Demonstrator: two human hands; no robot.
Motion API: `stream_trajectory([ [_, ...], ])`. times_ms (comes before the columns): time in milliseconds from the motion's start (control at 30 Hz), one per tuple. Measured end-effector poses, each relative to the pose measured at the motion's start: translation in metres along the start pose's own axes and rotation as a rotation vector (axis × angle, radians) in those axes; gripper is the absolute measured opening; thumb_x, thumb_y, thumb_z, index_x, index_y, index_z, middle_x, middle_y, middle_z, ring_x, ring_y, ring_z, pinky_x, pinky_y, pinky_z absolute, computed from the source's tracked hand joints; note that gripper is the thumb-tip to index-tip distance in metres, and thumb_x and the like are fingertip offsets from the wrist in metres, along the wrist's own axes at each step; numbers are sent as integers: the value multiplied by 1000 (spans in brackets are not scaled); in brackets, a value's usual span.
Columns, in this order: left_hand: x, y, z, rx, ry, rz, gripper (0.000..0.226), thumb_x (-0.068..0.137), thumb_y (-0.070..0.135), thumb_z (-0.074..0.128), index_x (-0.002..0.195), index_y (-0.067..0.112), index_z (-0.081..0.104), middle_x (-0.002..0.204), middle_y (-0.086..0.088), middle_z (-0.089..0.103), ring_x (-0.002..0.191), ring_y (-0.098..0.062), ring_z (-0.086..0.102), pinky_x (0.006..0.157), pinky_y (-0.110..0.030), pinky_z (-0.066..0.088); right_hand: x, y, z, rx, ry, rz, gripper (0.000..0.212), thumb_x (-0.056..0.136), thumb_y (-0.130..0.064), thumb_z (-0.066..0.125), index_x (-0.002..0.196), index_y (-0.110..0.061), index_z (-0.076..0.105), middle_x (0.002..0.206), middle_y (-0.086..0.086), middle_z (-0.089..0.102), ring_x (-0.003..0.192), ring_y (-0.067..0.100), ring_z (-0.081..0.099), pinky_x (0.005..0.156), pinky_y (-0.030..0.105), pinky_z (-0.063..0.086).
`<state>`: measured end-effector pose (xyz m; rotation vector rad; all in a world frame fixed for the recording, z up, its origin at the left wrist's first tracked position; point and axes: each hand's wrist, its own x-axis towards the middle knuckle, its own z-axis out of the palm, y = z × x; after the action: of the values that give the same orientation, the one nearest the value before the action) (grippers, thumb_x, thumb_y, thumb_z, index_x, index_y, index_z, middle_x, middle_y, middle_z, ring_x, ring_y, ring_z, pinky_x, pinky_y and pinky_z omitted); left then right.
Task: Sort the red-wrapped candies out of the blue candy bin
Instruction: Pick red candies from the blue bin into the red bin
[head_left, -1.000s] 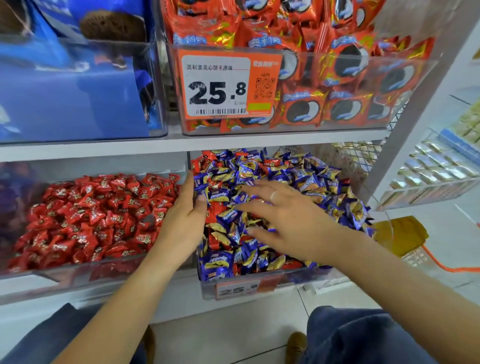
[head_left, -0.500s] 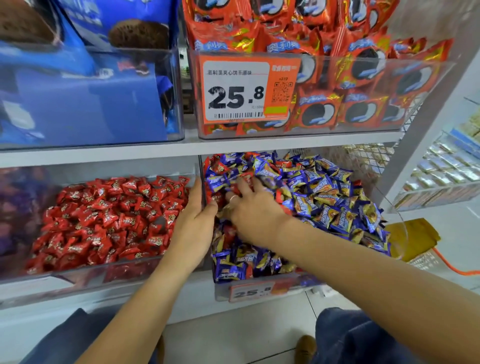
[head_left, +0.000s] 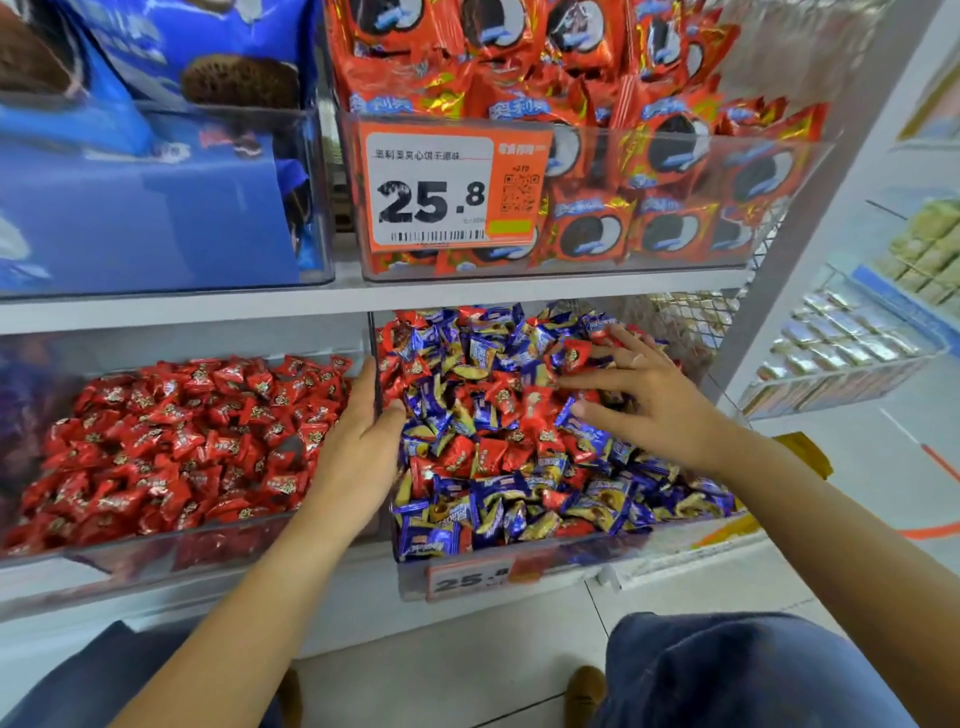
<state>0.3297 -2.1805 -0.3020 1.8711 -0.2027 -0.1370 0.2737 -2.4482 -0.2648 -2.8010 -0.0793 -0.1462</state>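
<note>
Red-wrapped candies (head_left: 511, 397) scattered among blue ones in bin (head_left: 519, 569); right hand (head_left: 657, 400) splayed flat, left hand (head_left: 363, 441) relaxed, gripping nothing.

Shop aisle – shelf bins (head_left: 571, 270) of wrapped sweets, orange price tag (head_left: 452, 189)
</note>
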Motion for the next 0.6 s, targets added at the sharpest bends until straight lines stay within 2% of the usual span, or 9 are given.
stream_trajectory([
  [67, -1, 1, -2, 72, 14, 26, 51, 101, 20, 41, 148, 34, 27, 133, 20, 40, 119, 1, 37, 101, -23, 26, -8, -3, -9, 123, 53, 59, 29, 90, -42, 59, 118, -37, 64, 147, -11, 38, 145, 12, 9, 117, 44, 10],
  [133, -4, 4, -5, 301, 97, 119, 55, 100, 23, 44, 151, 25, 22, 151, 10, 29, 139, -9, 24, 115, -29, 16, -16, -6, -16, 188, 132, 93, 22, 91, -34, 60, 111, -34, 68, 138, -14, 47, 138, 8, 26, 111, 34, 22],
  [167, -6, 8, -6, 416, 146, 205, 57, 99, 23, 45, 151, 22, 22, 155, 4, 25, 144, -15, 17, 117, -30, 10, -19, -9, -17, 191, 171, 100, 19, 91, -31, 60, 108, -33, 68, 131, -13, 54, 129, 7, 38, 104, 30, 31],
  [233, -11, 19, -5, 522, 176, 396, 53, 97, 19, 48, 148, 19, 31, 152, -1, 33, 142, -15, 21, 114, -26, 12, -23, -17, -15, 183, 222, 101, 16, 92, -28, 59, 105, -31, 69, 114, -11, 62, 108, 7, 52, 87, 24, 38],
  [300, -16, 33, 2, 557, 74, 480, 43, 97, 15, 48, 139, 23, 45, 140, 4, 48, 125, -2, 36, 106, -20, 22, -22, -28, -7, 164, 216, 56, 18, 91, -25, 60, 107, -29, 69, 107, -12, 62, 99, 4, 54, 82, 21, 38],
  [367, -18, 38, 15, 591, -81, 455, 38, 98, 18, 48, 134, 27, 50, 135, 9, 52, 113, 0, 46, 101, -18, 32, -16, -37, 7, 84, 188, -24, 23, 91, -23, 61, 112, -27, 68, 108, -12, 60, 101, 6, 54, 83, 20, 39],
  [433, -14, 37, 31, 680, -231, 391, 40, 98, 25, 49, 137, 27, 46, 137, 7, 49, 109, -9, 55, 98, -24, 39, -8, -39, 20, -22, 146, -62, 36, 90, -15, 57, 123, -26, 62, 121, -7, 59, 111, 14, 54, 86, 27, 46],
  [533, -3, 30, 54, 811, -370, 281, 64, 95, 47, 48, 150, 27, 22, 147, 0, 37, 128, -19, 43, 103, -32, 37, -5, -32, 30, -153, 15, -39, 63, 83, -7, 52, 142, -28, 42, 146, -1, 42, 126, 25, 44, 95, 39, 48],
  [600, 3, 28, 64, 833, -378, 235, 77, 93, 52, 49, 152, 29, 6, 152, -2, 30, 136, -23, 35, 107, -35, 34, -7, -26, 35, -207, 6, -88, 64, 80, -8, 56, 141, -24, 45, 146, 2, 43, 121, 31, 46, 93, 44, 49],
])
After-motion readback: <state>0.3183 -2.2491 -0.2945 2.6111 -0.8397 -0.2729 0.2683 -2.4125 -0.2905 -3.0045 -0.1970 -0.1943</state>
